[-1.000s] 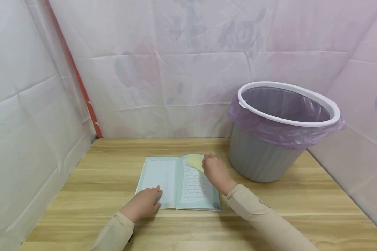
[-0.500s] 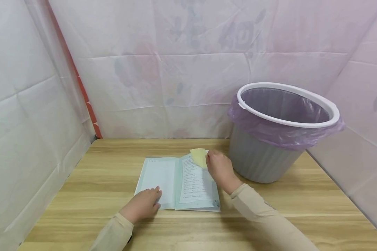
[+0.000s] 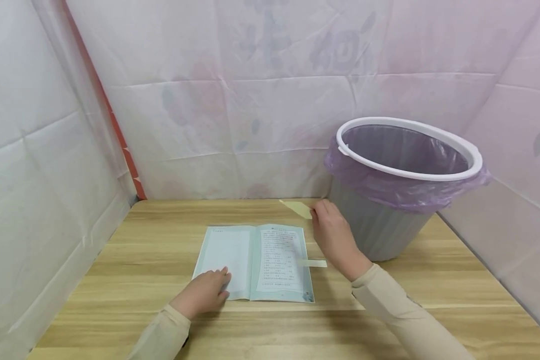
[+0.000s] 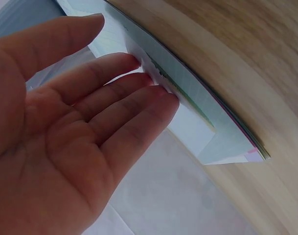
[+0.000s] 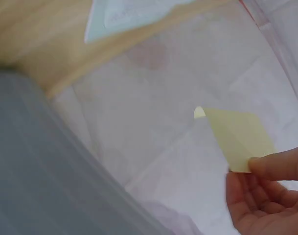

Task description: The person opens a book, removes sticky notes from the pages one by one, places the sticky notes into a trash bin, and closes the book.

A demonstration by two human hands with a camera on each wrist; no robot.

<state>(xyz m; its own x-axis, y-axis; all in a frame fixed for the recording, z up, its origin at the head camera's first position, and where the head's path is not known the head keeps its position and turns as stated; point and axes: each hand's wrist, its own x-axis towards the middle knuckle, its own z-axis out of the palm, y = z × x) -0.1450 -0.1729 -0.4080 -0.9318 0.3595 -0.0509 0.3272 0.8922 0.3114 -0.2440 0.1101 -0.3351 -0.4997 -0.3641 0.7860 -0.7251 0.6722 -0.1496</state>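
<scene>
An open booklet (image 3: 279,295) with pale green borders and printed text lies on the wooden table. On its left page rests my left hand (image 3: 202,293); the left wrist view shows its palm, with the fingers fairly straight and the tips at the page of the booklet (image 4: 212,112). My right hand (image 3: 335,240) pinches a pale yellow sticky note (image 5: 239,134) by one edge, between thumb and fingers. In the head view the note (image 3: 298,208) is lifted beyond the booklet's top right corner, and one corner curls over. A pale strip (image 3: 315,263) sticks out past the right page's edge.
A grey trash bin (image 3: 364,215) with a white rim ring and a purple liner bag (image 3: 387,192) stands at the back right, close behind my right hand. Pale printed cloth (image 3: 184,135) hangs around the wooden table (image 3: 144,240) on the back and sides.
The sticky note has come away from the right page; my right hand has carried it up and to the right. The pale strip now shows. My left hand stays put.
</scene>
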